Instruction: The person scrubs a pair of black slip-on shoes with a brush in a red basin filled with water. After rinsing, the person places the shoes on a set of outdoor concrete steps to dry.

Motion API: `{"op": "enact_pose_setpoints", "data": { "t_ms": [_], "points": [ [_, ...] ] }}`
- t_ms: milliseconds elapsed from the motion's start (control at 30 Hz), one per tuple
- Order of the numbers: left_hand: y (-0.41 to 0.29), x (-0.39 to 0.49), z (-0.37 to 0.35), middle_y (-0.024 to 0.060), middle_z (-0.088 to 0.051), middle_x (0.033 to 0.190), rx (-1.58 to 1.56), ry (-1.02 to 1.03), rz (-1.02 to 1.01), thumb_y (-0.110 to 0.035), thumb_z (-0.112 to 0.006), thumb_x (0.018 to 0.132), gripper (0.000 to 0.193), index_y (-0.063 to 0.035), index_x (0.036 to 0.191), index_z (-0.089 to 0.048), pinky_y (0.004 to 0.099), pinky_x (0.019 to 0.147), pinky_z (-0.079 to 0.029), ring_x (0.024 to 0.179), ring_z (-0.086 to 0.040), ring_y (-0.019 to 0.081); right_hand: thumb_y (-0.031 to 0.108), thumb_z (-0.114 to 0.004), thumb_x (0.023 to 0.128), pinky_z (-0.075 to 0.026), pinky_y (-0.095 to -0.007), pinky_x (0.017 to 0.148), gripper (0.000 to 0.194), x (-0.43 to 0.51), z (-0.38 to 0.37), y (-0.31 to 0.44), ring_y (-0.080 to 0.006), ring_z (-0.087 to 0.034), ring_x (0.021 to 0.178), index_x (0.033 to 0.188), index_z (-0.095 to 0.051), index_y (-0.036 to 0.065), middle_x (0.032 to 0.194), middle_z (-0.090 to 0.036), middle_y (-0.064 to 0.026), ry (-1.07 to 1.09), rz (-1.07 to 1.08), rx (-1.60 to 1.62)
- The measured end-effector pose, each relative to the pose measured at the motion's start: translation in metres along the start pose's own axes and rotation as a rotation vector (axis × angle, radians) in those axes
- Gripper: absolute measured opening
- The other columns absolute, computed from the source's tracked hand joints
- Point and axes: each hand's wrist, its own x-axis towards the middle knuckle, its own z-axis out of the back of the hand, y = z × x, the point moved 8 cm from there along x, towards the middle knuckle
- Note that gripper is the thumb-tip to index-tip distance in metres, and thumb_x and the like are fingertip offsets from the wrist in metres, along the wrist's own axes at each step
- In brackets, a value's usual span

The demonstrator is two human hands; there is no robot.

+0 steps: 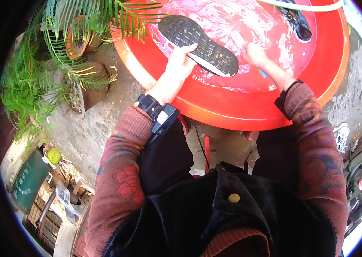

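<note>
A large red plastic basin (232, 110) of water stands before me. My left hand (181, 62) grips a shoe (205, 46) by its side, its black treaded sole turned up and its pale edge towards me. Brown dirt shows in the tread near the rounded end. Just right of that end is my right hand (254, 54), closed at the water; a pale thing seems to be at its fingers, too blurred to name. A bit of blue shows under the right wrist. A black shoe (299, 27) lies at the basin's upper right.
A pale hose (309, 7) crosses the basin's top right. Potted plants (78, 41) stand at the left, their fronds (129, 16) reaching over the rim. A white and grey shoe (341, 136) is on the concrete floor at the right. Clutter and a plastic bag (67, 200) lie at the lower left.
</note>
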Motion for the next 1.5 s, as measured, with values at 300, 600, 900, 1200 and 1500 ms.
{"op": "enact_pose_setpoints", "data": {
  "t_ms": [300, 600, 900, 1200, 1500],
  "points": [
    [-0.003, 0.004, 0.002, 0.0136, -0.057, 0.098, 0.05, 0.053, -0.065, 0.014, -0.053, 0.07, 0.035, 0.0047, 0.104, -0.049, 0.0413, 0.088, -0.045, 0.094, -0.056, 0.0298, 0.015, -0.046, 0.08, -0.049, -0.0424, 0.061, 0.024, -0.05, 0.099, 0.145, -0.0345, -0.062, 0.066, 0.083, -0.061, -0.003, 0.067, -0.058, -0.0243, -0.18, 0.304, 0.467],
    [-0.023, -0.011, -0.01, 0.0134, -0.058, 0.102, 0.123, 0.006, -0.229, 0.016, -0.051, 0.067, 0.042, 0.0024, 0.107, -0.051, 0.0394, 0.084, -0.048, 0.094, -0.057, 0.0279, 0.007, -0.045, 0.076, -0.05, -0.0459, 0.064, 0.02, -0.067, 0.085, 0.156, -0.0401, -0.061, 0.071, 0.08, -0.06, -0.006, 0.074, -0.058, -0.0282, -0.029, 0.218, 0.57],
    [-0.02, -0.015, -0.024, 0.0097, -0.059, 0.098, 0.15, 0.1, -0.206, 0.019, -0.052, 0.062, 0.045, 0.001, 0.104, -0.052, 0.0341, 0.074, -0.052, 0.091, -0.058, 0.0233, 0.011, -0.044, 0.086, -0.046, -0.0469, 0.055, 0.02, -0.066, 0.075, 0.139, -0.0405, -0.058, 0.062, 0.082, -0.056, -0.005, 0.065, -0.055, -0.0251, -0.191, 0.158, 0.451],
    [-0.012, -0.017, -0.028, 0.0113, -0.061, 0.099, 0.133, 0.164, -0.117, 0.016, -0.053, 0.069, 0.04, 0.0013, 0.106, -0.053, 0.0381, 0.083, -0.048, 0.095, -0.058, 0.0261, 0.017, -0.04, 0.084, -0.05, -0.0442, 0.065, 0.028, 0.017, 0.023, 0.013, -0.0359, -0.062, 0.069, 0.086, -0.063, 0.002, 0.073, -0.061, -0.0229, -0.417, -0.009, 0.083],
    [-0.024, -0.005, -0.012, 0.0119, -0.056, 0.108, -0.084, 0.026, -0.179, 0.003, -0.054, 0.081, 0.029, -0.0004, 0.11, -0.05, 0.0492, 0.091, -0.043, 0.1, -0.054, 0.0273, 0.013, -0.042, 0.086, -0.048, -0.0457, 0.071, 0.028, -0.068, 0.031, 0.016, -0.0348, -0.062, 0.079, 0.103, -0.062, 0.006, 0.086, -0.061, -0.0241, 0.011, -0.035, 0.406]
  ]
}}
